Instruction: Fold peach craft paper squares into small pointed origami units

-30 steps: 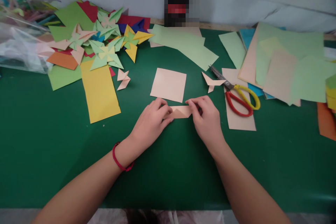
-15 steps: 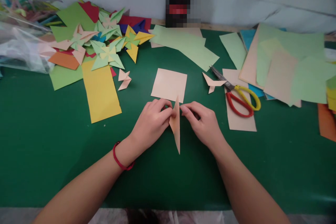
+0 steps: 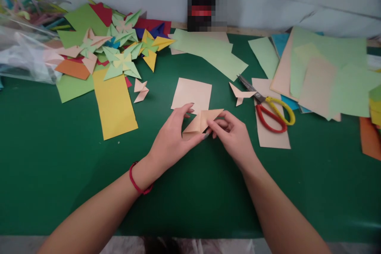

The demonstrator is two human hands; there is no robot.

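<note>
A folded peach paper (image 3: 202, 121) with creases across it is raised just above the green table in front of me. My right hand (image 3: 230, 129) pinches its right side between thumb and fingers. My left hand (image 3: 174, 131) is spread around the left side. Its thumb stretches along the near edge, the tip close to my right fingertips, while its other fingers stay apart beyond the paper. A flat peach paper square (image 3: 193, 93) lies just behind, partly covered by my left fingers.
Scissors (image 3: 262, 99) with red and yellow handles lie right, beside a small folded peach piece (image 3: 240, 93). Another folded piece (image 3: 141, 90) and a yellow sheet (image 3: 115, 105) lie left. Folded paper stars (image 3: 122, 61) stand behind; a sheet stack (image 3: 351, 83) lies far right.
The folded paper has turned from upright and edge-on to tilted, showing its creased face. My left fingers have let go and opened out; my right fingers have closed on its right side.
</note>
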